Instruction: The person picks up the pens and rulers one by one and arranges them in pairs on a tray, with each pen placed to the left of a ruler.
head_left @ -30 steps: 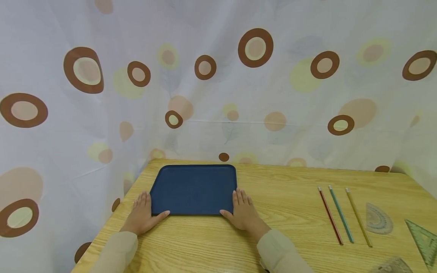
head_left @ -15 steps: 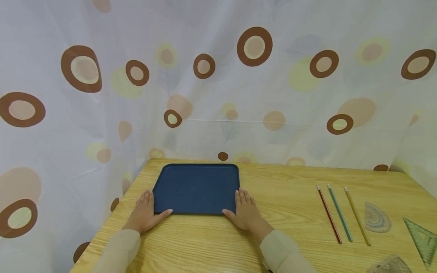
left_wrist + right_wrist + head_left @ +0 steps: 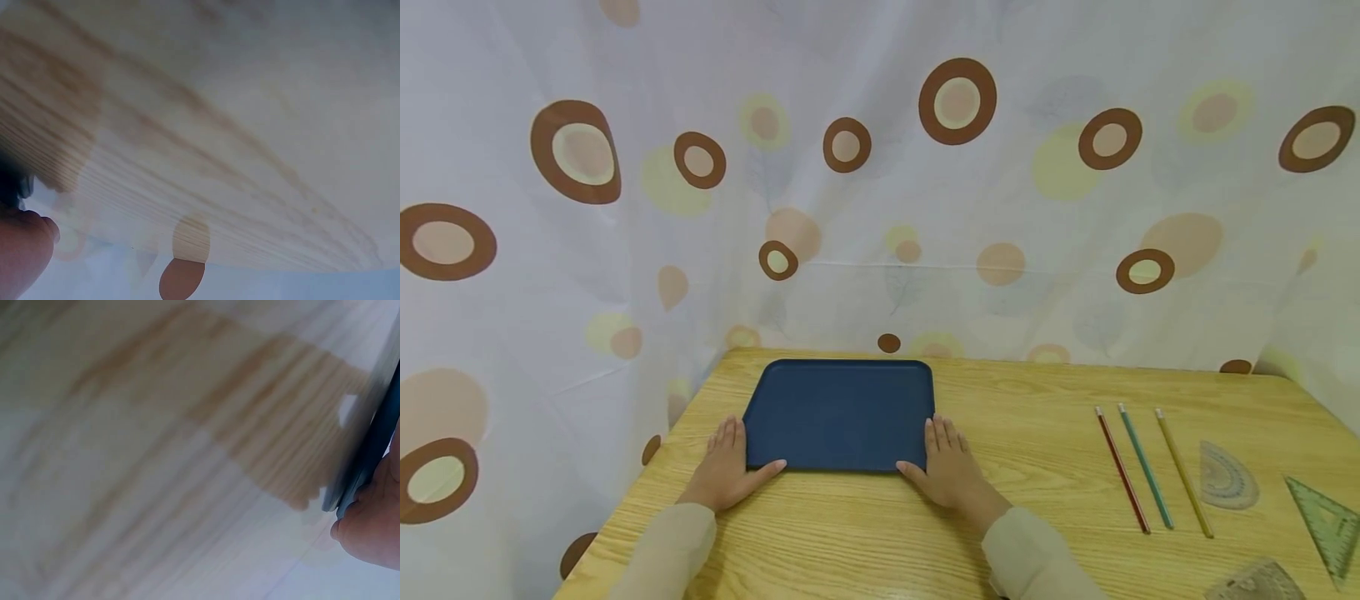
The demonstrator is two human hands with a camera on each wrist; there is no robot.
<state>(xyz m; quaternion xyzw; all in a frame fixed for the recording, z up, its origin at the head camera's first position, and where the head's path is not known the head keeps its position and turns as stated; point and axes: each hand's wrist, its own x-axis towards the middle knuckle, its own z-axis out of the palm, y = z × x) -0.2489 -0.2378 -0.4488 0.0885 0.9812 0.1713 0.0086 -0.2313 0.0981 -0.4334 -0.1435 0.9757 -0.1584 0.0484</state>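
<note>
Touches the blue tray (image 3: 840, 414) at the near left corner with the left hand (image 3: 726, 472) and at the near right corner with the right hand (image 3: 950, 468), both straight-fingered, with thumbs spread to the near edge, curled round nothing. Has it on the left part of the desk (image 3: 850, 533), well apart from three pencils (image 3: 1146, 466), a clear protractor (image 3: 1228, 477) and a green set square (image 3: 1312, 514).

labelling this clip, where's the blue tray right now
In the head view, the blue tray is just left of centre on the wooden table, between the left hand and right hand.
</note>
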